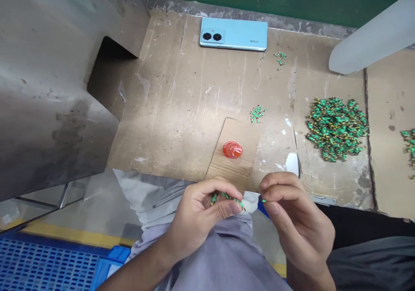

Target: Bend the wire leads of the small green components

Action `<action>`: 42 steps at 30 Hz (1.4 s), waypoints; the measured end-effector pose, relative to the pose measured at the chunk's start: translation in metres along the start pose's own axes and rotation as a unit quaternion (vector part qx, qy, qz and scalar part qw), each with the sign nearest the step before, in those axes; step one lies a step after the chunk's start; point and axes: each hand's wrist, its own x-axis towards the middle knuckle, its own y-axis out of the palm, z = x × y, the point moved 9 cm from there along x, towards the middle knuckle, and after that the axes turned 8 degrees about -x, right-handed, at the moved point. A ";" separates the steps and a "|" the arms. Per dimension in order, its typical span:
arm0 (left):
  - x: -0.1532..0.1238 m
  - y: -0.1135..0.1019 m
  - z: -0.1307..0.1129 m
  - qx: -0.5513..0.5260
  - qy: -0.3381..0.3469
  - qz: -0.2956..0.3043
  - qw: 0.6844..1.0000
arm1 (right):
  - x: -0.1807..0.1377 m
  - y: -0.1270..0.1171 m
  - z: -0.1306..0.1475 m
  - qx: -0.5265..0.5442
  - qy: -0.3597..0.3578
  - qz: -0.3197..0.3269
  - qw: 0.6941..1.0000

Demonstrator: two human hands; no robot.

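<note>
My left hand [207, 213] is closed around several small green parts [223, 195] with yellow and dark bits, which show between thumb and fingers. My right hand [296, 215] pinches one small green part [263, 200] at its fingertips, a little apart from the left hand. Both hands are in front of the table's near edge. Beyond them, a round red lid-like piece [232, 149] lies on a strip of cardboard [228, 170]. A small cluster of the green parts [257, 114] lies past it, and a large pile [337, 129] sits to the right.
A light blue phone [234, 34] lies at the back. Near it are a few loose green parts [280, 59]. A grey metal housing [61, 87] stands on the left, and a white tube-like piece [372, 36] slants in at upper right. Another pile [411, 150] is at the right edge.
</note>
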 end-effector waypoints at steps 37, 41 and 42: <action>-0.024 0.022 -0.041 0.258 0.256 0.128 0.923 | 0.014 0.039 0.004 0.214 0.135 0.203 0.946; -0.024 0.023 -0.040 0.249 0.254 0.137 0.924 | 0.014 0.039 0.004 0.203 0.134 0.208 0.947; -0.024 0.023 -0.040 0.246 0.252 0.139 0.925 | 0.014 0.039 0.004 0.200 0.134 0.209 0.948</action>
